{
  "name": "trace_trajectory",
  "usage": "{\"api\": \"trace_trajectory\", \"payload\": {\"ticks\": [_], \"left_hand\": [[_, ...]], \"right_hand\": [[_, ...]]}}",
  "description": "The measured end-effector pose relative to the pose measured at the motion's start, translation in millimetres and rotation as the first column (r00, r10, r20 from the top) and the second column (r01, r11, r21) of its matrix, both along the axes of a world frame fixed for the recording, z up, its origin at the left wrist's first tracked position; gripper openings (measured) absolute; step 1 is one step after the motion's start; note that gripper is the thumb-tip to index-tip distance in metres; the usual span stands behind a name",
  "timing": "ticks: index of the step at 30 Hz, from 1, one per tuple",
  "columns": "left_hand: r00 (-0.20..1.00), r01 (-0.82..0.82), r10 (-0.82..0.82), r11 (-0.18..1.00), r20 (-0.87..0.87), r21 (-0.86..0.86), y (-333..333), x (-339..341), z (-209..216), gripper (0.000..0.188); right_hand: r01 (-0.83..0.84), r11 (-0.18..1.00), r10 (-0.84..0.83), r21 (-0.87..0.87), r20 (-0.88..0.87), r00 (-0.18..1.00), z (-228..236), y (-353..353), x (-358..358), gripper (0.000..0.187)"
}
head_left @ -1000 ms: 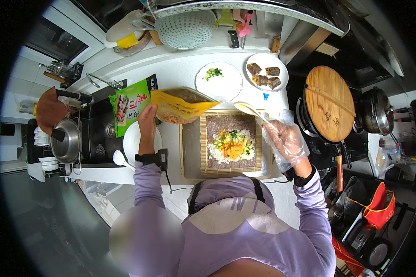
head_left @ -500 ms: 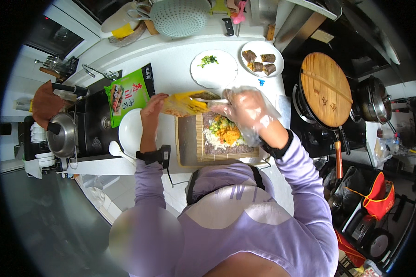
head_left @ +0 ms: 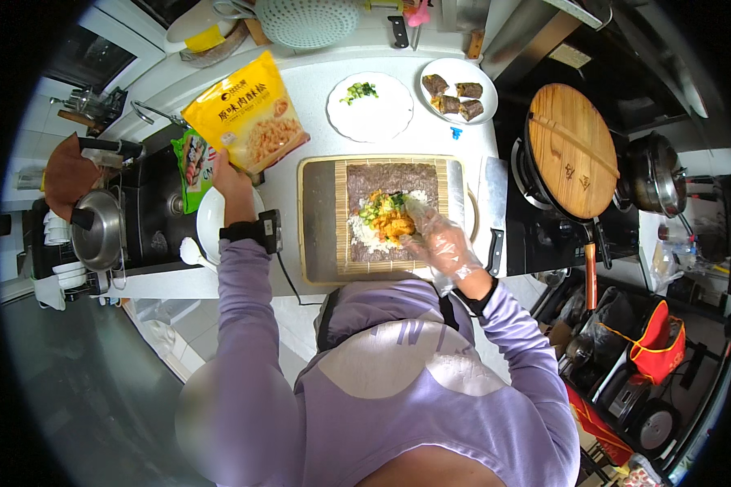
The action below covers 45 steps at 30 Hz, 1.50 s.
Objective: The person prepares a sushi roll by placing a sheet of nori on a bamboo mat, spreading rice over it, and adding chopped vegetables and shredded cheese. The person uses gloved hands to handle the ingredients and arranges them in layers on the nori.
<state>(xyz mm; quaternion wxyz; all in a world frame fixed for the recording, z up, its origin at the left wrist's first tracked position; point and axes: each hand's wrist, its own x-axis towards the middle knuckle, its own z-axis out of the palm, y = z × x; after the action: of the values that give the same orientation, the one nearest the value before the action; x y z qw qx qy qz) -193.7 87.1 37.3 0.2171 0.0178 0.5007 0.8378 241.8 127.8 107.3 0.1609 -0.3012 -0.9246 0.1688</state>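
My bare left hand (head_left: 232, 188) is closed on the lower edge of a yellow meat floss bag (head_left: 240, 101), holding it up at the far left. My right hand (head_left: 447, 247), in a clear plastic glove, rests at the right side of the filling with its fingers apart. A sheet of nori (head_left: 382, 174) lies on a bamboo rolling mat (head_left: 341, 243), which is on a cutting board (head_left: 317, 219). White rice (head_left: 365, 237) covers part of the nori. Orange-yellow floss (head_left: 394, 225) and diced green and orange vegetables (head_left: 375, 209) are heaped on the rice.
A knife (head_left: 495, 243) lies right of the board. Behind are a plate (head_left: 349, 122) with chopped greens and a plate (head_left: 486, 79) of cut rolls. A white bowl (head_left: 211, 223), spoon (head_left: 191, 250) and green package (head_left: 188, 174) sit left. A wood-lidded pan (head_left: 573, 154) stands on the stove.
The yellow bag has moved from over the board up to the far left in my left hand. My right hand has left the bag and come down to the filling.
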Motion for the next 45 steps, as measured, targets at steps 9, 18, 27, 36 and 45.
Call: {"api": "trace_trajectory", "payload": {"ticks": [9, 18, 27, 36, 45], "left_hand": [[0.963, -0.062, 0.119, 0.971, 0.242, -0.232, -16, 20, -28, 0.023], [0.968, 0.079, -0.012, 0.963, 0.251, -0.259, -100, 80, 1, 0.029], [0.954, 0.140, -0.057, 0.954, 0.296, -0.266, -112, 103, 0, 0.022], [0.946, 0.210, -0.123, 0.937, 0.301, -0.278, -100, 113, 2, 0.021], [0.949, 0.229, -0.151, 0.934, 0.277, -0.273, -105, 111, 5, 0.020]], "right_hand": [[-0.070, 0.996, 0.081, -0.057, 0.231, 0.970, -25, -5, -30, 0.049], [-0.152, 0.986, 0.161, -0.063, 0.178, 0.971, -22, -3, -49, 0.037], [-0.062, 0.998, 0.062, -0.006, 0.108, 0.992, -37, 19, -36, 0.022], [0.116, 0.963, -0.045, -0.243, 0.281, 0.959, -65, 41, 2, 0.035], [0.117, 0.910, -0.118, -0.397, 0.020, 0.993, -61, 21, 21, 0.042]]}}
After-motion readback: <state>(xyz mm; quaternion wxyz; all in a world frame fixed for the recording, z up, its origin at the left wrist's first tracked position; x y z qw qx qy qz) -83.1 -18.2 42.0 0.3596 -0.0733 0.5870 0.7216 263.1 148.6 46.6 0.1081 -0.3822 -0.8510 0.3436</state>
